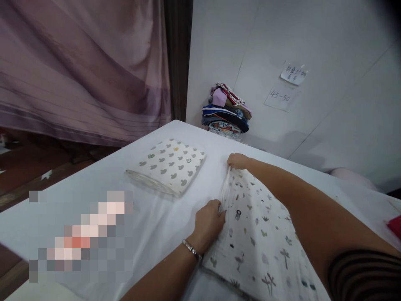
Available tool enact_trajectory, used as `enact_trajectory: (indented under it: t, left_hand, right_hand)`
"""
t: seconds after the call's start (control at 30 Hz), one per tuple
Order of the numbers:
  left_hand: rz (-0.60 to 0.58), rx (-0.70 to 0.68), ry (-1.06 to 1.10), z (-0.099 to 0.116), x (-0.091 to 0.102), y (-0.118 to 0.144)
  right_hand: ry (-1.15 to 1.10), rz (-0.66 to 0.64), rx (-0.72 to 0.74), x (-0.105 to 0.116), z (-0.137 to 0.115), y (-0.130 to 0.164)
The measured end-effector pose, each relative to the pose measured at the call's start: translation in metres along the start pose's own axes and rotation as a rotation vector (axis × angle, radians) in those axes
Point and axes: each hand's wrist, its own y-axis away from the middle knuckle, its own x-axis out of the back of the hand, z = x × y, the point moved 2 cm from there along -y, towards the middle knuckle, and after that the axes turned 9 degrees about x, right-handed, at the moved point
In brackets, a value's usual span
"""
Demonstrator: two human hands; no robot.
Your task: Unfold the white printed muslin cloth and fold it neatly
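Note:
Both of my hands hold a white cloth (253, 225) printed with small plants, birds and other figures. My left hand (210, 218), with a silver bracelet at the wrist, is closed on the cloth's left edge. At the far corner, my right hand (238, 161) pinches the same cloth, raising that part off the table. The near part of the cloth hangs down toward the tabletop, and its lower right is hidden behind my right forearm. To the left lies a folded white cloth (171, 165) with grey mushroom-like prints, apart from both hands.
A white table (156, 221) carries these things. Several folded clothes (227, 110) are stacked against the wall beyond it. A blurred-out patch (81, 238) covers the table's left. A pink curtain (94, 71) hangs at left; something red (395, 228) shows at the right edge.

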Motion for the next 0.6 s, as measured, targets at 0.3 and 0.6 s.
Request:
enact_trajectory:
  t: [0.3, 0.6]
  left_hand:
    - [-0.012, 0.008, -0.030, 0.001, 0.000, 0.000]
    - [0.000, -0.027, -0.072, 0.004, 0.002, 0.002]
  right_hand:
    - [0.057, 0.054, 0.034, 0.002, -0.002, 0.019]
    - [-0.001, 0.116, -0.032, -0.004, 0.002, 0.045]
